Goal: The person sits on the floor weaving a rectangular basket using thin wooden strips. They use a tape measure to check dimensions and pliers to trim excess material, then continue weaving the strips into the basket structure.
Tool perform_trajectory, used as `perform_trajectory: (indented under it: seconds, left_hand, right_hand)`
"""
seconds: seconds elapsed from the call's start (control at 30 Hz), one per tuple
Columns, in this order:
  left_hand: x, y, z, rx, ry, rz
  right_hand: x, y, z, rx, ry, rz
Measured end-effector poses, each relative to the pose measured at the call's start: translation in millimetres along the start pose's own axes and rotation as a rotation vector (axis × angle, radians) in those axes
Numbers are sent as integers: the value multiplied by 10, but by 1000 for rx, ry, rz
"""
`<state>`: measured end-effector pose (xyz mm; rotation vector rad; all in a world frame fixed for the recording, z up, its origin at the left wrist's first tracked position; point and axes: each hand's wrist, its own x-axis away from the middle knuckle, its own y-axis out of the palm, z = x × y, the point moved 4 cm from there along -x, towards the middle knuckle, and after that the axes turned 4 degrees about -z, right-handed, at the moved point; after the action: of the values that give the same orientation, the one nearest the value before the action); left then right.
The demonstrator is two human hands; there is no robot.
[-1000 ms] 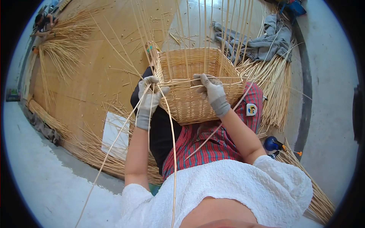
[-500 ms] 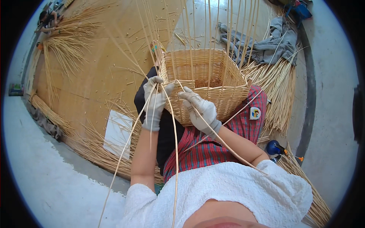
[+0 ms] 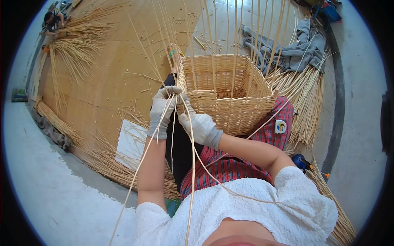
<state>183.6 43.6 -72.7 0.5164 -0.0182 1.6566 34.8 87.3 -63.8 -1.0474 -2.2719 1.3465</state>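
Spreading out to the left of the wicker basket [image 3: 234, 117], a tan floor board [image 3: 111, 86] carries scattered rods. The basket itself sits on the person's lap, its near wall woven higher at the left end, with slim stakes [image 3: 234, 33] rising from it. To the basket's right lies a bundle of pale rods [image 3: 301, 108], partly under a rumpled grey cloth [image 3: 305, 57]. A white sheet [image 3: 130, 143] rests left of the basket, nearer the person. The gloved left hand [image 3: 164, 106] is at the basket's near left corner, fingers curled closely around several pale strands [image 3: 191, 172] that trail down toward the person. The gloved right hand [image 3: 201, 127] is just beside it, in front of the basket's near wall, fingers bent and mostly closed; whether they grip a strand, I cannot tell. Right of the basket's base, a small white case [image 3: 280, 126] lies on the checked red cloth [image 3: 266, 135] over the knee.
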Motion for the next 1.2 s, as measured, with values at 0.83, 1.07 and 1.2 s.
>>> perform_trajectory:
  seconds: [0.83,1.07,1.2]
  left_hand:
    - [-49,347,-211,-495,624,513]
    - [-137,228,-314,71,245,191]
    - [342,177,-268,53,309,258]
  right_hand:
    - [909,-355,-57,-1159,185,-323]
    - [1129,-237,182,-1414,435,6]
    - [1119,-143,179,-1450,600,-51]
